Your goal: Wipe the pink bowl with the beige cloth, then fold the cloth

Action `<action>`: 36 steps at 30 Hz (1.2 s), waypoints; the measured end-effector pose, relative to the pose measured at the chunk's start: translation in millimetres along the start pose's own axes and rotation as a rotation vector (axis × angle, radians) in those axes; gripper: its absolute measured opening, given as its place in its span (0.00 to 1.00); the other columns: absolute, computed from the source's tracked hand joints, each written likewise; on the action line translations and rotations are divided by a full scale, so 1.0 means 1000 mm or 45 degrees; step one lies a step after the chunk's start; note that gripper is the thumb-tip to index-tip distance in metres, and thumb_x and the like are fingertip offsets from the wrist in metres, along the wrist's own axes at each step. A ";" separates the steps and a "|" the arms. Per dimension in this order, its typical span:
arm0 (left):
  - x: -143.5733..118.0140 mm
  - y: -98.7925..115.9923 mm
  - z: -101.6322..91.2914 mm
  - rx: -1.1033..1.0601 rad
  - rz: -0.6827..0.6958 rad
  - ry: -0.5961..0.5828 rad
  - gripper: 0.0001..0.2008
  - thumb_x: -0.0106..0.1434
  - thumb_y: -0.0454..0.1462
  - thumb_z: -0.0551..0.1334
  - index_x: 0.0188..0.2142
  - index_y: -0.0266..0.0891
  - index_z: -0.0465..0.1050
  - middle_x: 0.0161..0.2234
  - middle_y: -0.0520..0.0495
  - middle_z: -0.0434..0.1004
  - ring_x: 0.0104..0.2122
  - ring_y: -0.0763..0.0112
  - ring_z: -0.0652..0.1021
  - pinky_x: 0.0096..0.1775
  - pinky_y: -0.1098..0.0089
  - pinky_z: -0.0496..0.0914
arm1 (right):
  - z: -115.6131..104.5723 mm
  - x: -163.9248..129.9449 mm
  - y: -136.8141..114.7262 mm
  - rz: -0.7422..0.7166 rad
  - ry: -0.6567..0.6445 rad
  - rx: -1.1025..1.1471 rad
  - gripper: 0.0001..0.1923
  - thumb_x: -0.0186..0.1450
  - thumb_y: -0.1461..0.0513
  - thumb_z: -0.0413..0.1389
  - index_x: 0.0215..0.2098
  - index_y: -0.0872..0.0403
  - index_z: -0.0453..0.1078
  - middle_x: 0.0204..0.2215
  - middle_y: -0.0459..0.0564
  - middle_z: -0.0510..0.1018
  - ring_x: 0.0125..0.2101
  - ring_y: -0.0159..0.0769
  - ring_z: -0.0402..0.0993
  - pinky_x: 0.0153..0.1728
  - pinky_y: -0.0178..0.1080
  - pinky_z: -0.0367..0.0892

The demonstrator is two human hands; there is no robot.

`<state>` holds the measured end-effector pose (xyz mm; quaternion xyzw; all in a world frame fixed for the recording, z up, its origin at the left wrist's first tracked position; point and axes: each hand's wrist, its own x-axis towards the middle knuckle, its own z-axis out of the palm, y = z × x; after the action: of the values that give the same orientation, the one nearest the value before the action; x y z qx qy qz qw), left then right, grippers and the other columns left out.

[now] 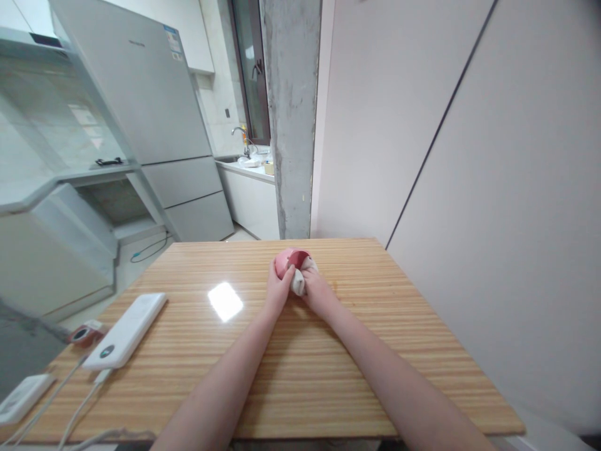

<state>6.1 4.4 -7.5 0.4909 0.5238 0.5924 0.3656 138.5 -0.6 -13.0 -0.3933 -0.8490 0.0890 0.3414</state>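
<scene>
Both forearms were extended over table [375, 376] toward far edge. Pink cup [291, 258] was gripped by left hand [278, 289], tilted, presumably steadied for wiping. White cloth [299, 283] was clenched in right hand [318, 293] against cup. Power bank [126, 329] lay w/ cable near left edge.

On the desk [328, 388], my two grips meet around a cup [288, 260] near its far edge. A power bank [126, 329] lies far to my left; behind it stands a fridge [150, 106].
</scene>
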 end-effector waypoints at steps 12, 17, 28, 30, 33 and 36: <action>-0.002 0.012 0.001 -0.018 0.001 -0.036 0.35 0.53 0.45 0.66 0.57 0.36 0.57 0.53 0.37 0.69 0.52 0.61 0.71 0.54 0.62 0.64 | -0.005 0.000 0.002 -0.068 0.057 -0.102 0.13 0.60 0.70 0.53 0.41 0.57 0.73 0.36 0.53 0.75 0.43 0.40 0.66 0.46 0.42 0.67; 0.002 0.019 -0.013 0.141 0.126 -0.063 0.24 0.56 0.43 0.63 0.50 0.38 0.63 0.48 0.41 0.72 0.49 0.61 0.73 0.53 0.60 0.65 | 0.001 0.000 0.006 -0.145 -0.015 -0.073 0.13 0.58 0.70 0.55 0.41 0.56 0.73 0.39 0.53 0.76 0.45 0.40 0.67 0.47 0.42 0.67; -0.007 0.008 0.003 0.039 0.110 0.021 0.33 0.56 0.43 0.64 0.58 0.39 0.54 0.54 0.38 0.67 0.53 0.61 0.70 0.55 0.62 0.63 | 0.000 -0.001 -0.001 -0.060 0.107 0.028 0.17 0.62 0.71 0.50 0.47 0.55 0.71 0.40 0.52 0.75 0.45 0.38 0.67 0.48 0.40 0.66; -0.002 0.010 -0.003 0.108 0.106 0.022 0.28 0.58 0.43 0.62 0.55 0.38 0.59 0.52 0.39 0.69 0.53 0.60 0.71 0.56 0.60 0.62 | -0.001 0.000 -0.002 -0.065 0.047 0.007 0.16 0.60 0.71 0.52 0.45 0.55 0.72 0.38 0.52 0.75 0.44 0.38 0.68 0.47 0.40 0.67; 0.006 0.017 -0.018 0.229 0.182 -0.053 0.23 0.58 0.42 0.61 0.52 0.38 0.65 0.49 0.40 0.72 0.51 0.59 0.72 0.55 0.58 0.63 | -0.003 0.000 -0.001 -0.109 -0.042 -0.108 0.15 0.59 0.70 0.54 0.44 0.56 0.72 0.42 0.54 0.75 0.47 0.41 0.66 0.48 0.43 0.66; 0.007 0.022 -0.022 0.271 0.258 -0.127 0.23 0.55 0.42 0.63 0.51 0.39 0.67 0.48 0.42 0.74 0.49 0.60 0.73 0.54 0.59 0.64 | -0.003 0.001 0.002 -0.095 -0.070 -0.193 0.15 0.60 0.69 0.54 0.45 0.54 0.72 0.45 0.55 0.74 0.49 0.42 0.65 0.49 0.45 0.65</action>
<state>-15.0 1.6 15.8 0.6060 0.5125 0.5423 0.2756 141.5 1.0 -11.4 -0.3836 -0.8764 0.0223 0.2904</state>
